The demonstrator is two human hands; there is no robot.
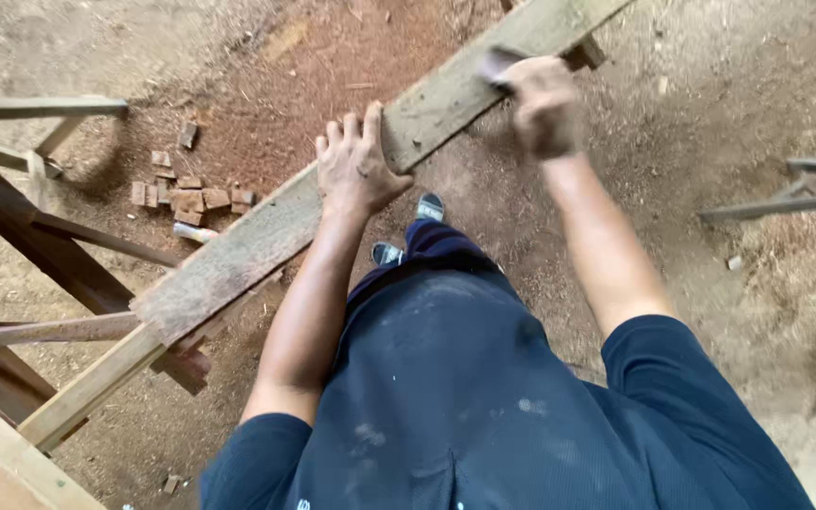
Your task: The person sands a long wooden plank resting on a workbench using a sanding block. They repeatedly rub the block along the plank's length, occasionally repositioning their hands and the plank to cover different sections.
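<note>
A long weathered wooden plank (238,255) runs diagonally from lower left to upper right, resting on wooden supports. My left hand (356,165) lies flat on the plank's near edge, fingers spread over the top. My right hand (542,104) is blurred and closed around a small greyish block (498,64) pressed on the plank's upper part. What the block is made of I cannot tell.
Small wooden offcuts (186,194) lie on the sawdust-covered dirt floor behind the plank. A wooden trestle frame (30,236) stands at the left. Metal bars (786,198) sit at the right. My dark-clothed body and shoes (408,231) are below the plank.
</note>
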